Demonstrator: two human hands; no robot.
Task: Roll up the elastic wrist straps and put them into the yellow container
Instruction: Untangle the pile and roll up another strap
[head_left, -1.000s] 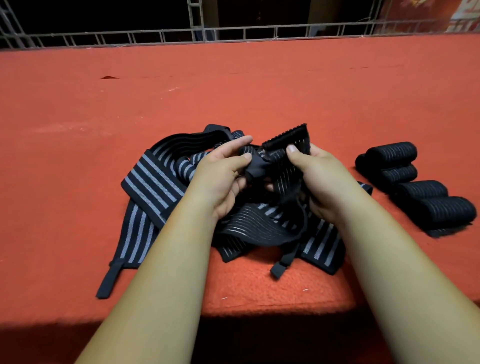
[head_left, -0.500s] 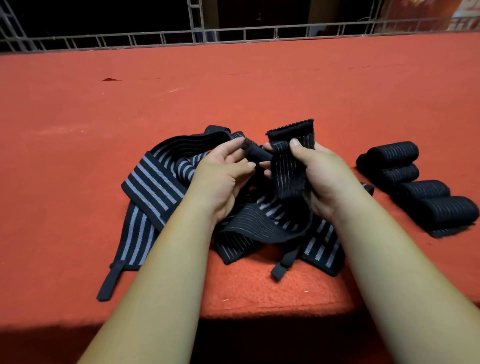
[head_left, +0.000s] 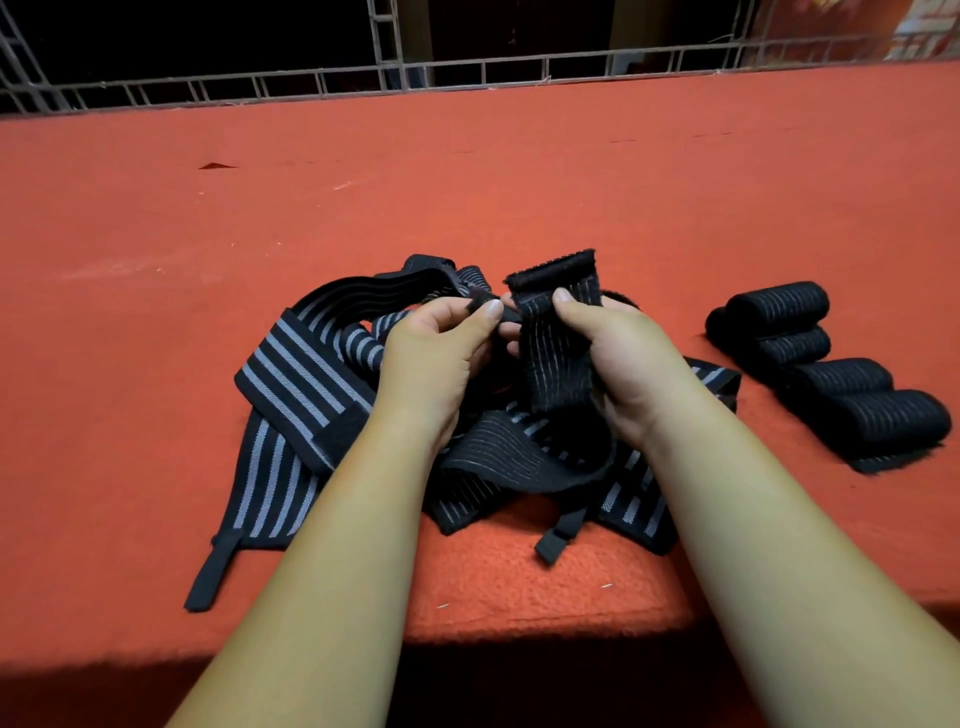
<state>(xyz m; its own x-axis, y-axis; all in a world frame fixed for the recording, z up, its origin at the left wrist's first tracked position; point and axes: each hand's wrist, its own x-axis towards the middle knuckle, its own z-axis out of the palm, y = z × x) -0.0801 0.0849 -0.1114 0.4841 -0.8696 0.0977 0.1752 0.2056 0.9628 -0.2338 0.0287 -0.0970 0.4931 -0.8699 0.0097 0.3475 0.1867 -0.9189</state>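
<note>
The left hand (head_left: 436, 358) is pinching a narrow black tab (head_left: 480, 305) between thumb and forefinger, so its grip is pressed together on that tab. The right hand (head_left: 618, 358) is holding a strap (head_left: 558, 343) upright. Its thumb is pressing on the front face and its fingers are curling behind, so its grip is pinching the strap just below the top edge. The tab is sitting just beside the strap's left edge; whether it is joined to the strap cannot be told. Both hands are hovering close together above the pile (head_left: 311, 384).

The strap is black with thin pale lines running lengthwise. Its lower part is hanging past the right palm and looping down into the pile.

The pile is lying on the red worktop (head_left: 467, 182), near the front edge. Its loose straps, black with grey stripes, are overlapping one another. One narrow strap end is trailing toward the front left, and another is pointing toward the front edge at centre.

Several black rolls (head_left: 831, 384) are lying on the worktop to the right of the pile, touching one another in a row and apart from the pile.

A metal railing (head_left: 467, 73) is running along the far edge of the worktop.
</note>
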